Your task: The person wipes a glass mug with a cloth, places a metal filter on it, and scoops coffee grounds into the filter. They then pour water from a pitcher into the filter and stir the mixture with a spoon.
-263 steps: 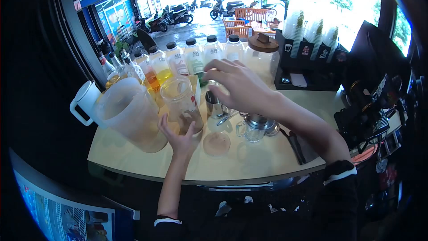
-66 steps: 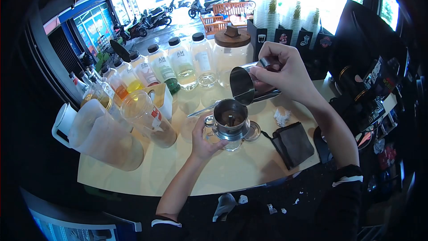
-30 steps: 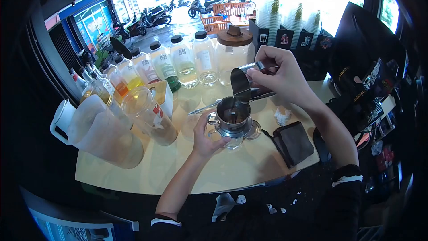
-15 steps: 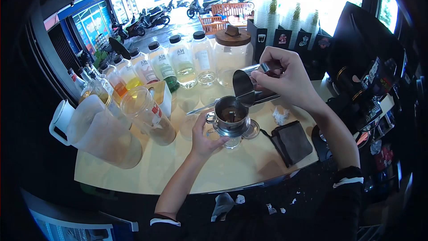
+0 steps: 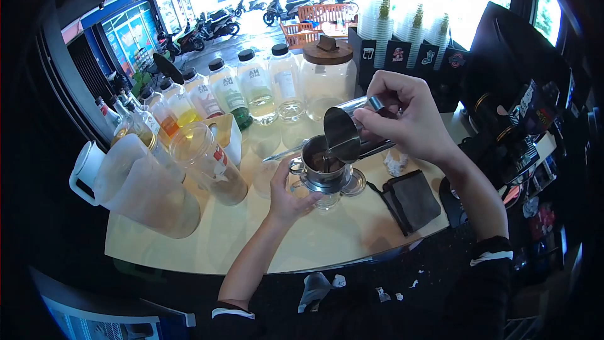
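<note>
A metal coffee drip filter (image 5: 327, 181) sits upright on a small clear glass (image 5: 328, 201) on the table. My left hand (image 5: 289, 196) is closed around its left side, thumb along the front near the glass. Dark coffee shows inside the filter. In my right hand (image 5: 402, 116), fingers are wrapped around the handle of a shiny metal pitcher (image 5: 342, 132). The pitcher is tilted to the left, its lip over the filter's opening, with what looks like a thin stream falling in. A round metal lid (image 5: 357, 182) lies just right of the filter.
A folded dark cloth (image 5: 412, 200) and crumpled tissue (image 5: 396, 162) lie to the right. On the left stand a large pitcher with a white handle (image 5: 148, 189) and a tall plastic container (image 5: 211, 167). Several bottles (image 5: 257, 91) and a wooden-lidded jar (image 5: 328, 82) line the back.
My right hand has lowered slightly and tipped the metal pitcher further, bringing its lip closer over the filter. My left hand has stayed in place.
</note>
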`<state>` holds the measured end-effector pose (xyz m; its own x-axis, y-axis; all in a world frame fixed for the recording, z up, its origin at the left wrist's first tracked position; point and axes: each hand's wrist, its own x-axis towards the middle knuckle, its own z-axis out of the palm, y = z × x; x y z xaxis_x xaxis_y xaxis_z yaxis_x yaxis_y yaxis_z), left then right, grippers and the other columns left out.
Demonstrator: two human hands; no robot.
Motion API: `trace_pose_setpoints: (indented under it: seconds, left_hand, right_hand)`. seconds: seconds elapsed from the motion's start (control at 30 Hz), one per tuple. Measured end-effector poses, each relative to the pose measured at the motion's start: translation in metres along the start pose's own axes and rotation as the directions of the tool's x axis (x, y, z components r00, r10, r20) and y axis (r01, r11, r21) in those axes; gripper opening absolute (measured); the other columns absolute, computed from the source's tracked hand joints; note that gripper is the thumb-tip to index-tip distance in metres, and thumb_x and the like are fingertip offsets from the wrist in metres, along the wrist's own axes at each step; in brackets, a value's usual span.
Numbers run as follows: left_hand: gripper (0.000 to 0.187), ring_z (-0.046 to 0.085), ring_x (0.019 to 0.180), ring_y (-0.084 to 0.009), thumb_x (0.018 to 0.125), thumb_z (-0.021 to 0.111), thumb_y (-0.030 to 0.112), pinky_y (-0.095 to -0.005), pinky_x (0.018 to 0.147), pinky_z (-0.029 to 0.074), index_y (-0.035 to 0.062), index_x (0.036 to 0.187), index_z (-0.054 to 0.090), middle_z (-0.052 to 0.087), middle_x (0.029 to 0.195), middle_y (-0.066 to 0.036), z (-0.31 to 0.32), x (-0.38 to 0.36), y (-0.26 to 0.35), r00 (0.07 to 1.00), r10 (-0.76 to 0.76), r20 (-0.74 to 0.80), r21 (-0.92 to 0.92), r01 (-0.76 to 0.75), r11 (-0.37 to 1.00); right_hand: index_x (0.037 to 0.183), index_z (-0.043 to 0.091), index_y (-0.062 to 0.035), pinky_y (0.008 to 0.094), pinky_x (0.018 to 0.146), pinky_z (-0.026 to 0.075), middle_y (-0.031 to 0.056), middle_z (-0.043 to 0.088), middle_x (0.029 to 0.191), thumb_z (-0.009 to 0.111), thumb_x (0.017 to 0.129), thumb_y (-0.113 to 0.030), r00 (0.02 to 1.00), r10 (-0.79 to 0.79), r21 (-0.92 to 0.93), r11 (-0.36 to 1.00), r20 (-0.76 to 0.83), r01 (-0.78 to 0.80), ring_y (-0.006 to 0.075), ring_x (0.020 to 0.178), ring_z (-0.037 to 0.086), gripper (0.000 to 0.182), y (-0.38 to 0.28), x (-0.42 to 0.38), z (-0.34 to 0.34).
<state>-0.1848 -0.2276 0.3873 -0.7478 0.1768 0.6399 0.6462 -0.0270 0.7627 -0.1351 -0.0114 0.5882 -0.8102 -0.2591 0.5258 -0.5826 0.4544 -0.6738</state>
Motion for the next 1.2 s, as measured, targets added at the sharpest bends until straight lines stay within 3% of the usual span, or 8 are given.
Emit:
trace_pose_setpoints:
  seconds: [0.23,0.57,0.83,0.93,1.0,1.03,1.1,1.2]
  left_hand:
    - [0.084,0.055,0.111,-0.0226,0.059,0.085,0.045,-0.0369,0.097,0.041,0.0019,0.122,0.051,0.059,0.115,-0.011,-0.002,-0.002,-0.006,1.0,0.002,0.014,0.041,-0.003,0.999]
    - [0.083,0.054,0.112,-0.0231,0.059,0.083,0.046,-0.0368,0.097,0.041,0.0012,0.121,0.052,0.058,0.115,-0.011,-0.002,-0.002,-0.011,1.0,-0.024,0.016,-0.029,0.024,0.999]
    - [0.085,0.053,0.113,-0.0243,0.057,0.084,0.046,-0.0374,0.098,0.04,0.0007,0.122,0.052,0.056,0.118,-0.012,-0.003,-0.002,-0.011,0.999,-0.038,0.022,-0.008,0.038,0.999]
    - [0.086,0.053,0.113,-0.0243,0.057,0.084,0.047,-0.0376,0.098,0.04,0.0008,0.122,0.052,0.056,0.118,-0.012,-0.004,-0.002,-0.009,0.998,-0.051,0.031,-0.005,0.051,0.999]
    - [0.086,0.053,0.114,-0.0247,0.057,0.084,0.047,-0.0379,0.098,0.04,0.0009,0.122,0.052,0.055,0.119,-0.013,-0.005,-0.003,-0.012,0.998,-0.049,0.035,-0.007,0.049,0.999]
    - [0.086,0.053,0.114,-0.0251,0.057,0.084,0.047,-0.0383,0.098,0.04,0.0009,0.122,0.052,0.055,0.12,-0.013,-0.005,-0.003,-0.013,0.998,-0.044,0.042,-0.01,0.045,0.999]
    - [0.086,0.053,0.115,-0.0258,0.057,0.084,0.047,-0.0387,0.099,0.04,0.0009,0.122,0.052,0.055,0.12,-0.013,-0.006,-0.004,-0.015,0.998,-0.035,0.046,0.008,0.035,0.999]
    - [0.085,0.053,0.115,-0.027,0.058,0.084,0.046,-0.0394,0.099,0.04,0.0009,0.122,0.052,0.055,0.121,-0.014,-0.006,-0.002,-0.013,0.999,-0.017,0.047,0.019,0.016,1.0]
  right_hand:
    - [0.074,0.049,-0.0053,0.0158,0.05,0.036,-0.002,0.056,0.068,0.066,0.083,-0.007,0.976,0.147,0.369,0.926,-0.162,-0.078,-0.0003,0.059,0.049,0.019,0.04,0.001,-0.005]
    - [0.065,0.048,-0.0107,0.0221,0.054,0.029,-0.0059,0.042,0.06,0.061,0.083,-0.007,0.844,0.484,0.719,0.669,-0.23,-0.188,0.0038,0.055,0.036,0.022,0.212,-0.009,0.037]
    - [0.066,0.044,-0.0119,0.024,0.054,0.032,-0.004,0.041,0.059,0.057,0.084,-0.005,0.81,0.525,0.808,0.578,-0.262,-0.114,0.0064,0.054,0.038,0.024,0.274,-0.015,0.059]
    - [0.068,0.047,-0.0096,0.0248,0.055,0.033,-0.0027,0.044,0.063,0.057,0.086,-0.008,0.822,0.512,0.764,0.626,-0.25,-0.157,0.0074,0.058,0.043,0.02,0.29,-0.019,0.061]
    - [0.076,0.05,-0.0053,0.0301,0.061,0.04,0.0034,0.048,0.071,0.055,0.085,-0.01,0.802,0.399,0.215,0.917,-0.445,-0.337,0.0166,0.064,0.05,0.012,0.272,-0.015,0.06]
    - [0.076,0.05,-0.0053,0.0301,0.061,0.04,0.0034,0.048,0.071,0.055,0.085,-0.01,0.804,0.398,0.216,0.917,-0.442,-0.336,0.0166,0.064,0.05,0.012,0.26,-0.01,0.057]
    - [0.083,0.051,-0.0018,0.0361,0.068,0.044,0.0106,0.051,0.08,0.055,0.083,-0.01,0.805,-0.268,-0.453,0.891,-0.529,0.0,0.0282,0.071,0.053,0.009,0.223,0.008,0.056]
    - [0.085,0.054,0.0024,0.0356,0.073,0.045,0.0125,0.051,0.08,0.056,0.081,-0.004,0.956,-0.245,-0.26,0.945,-0.159,0.199,0.0267,0.075,0.054,0.008,0.191,0.026,0.076]
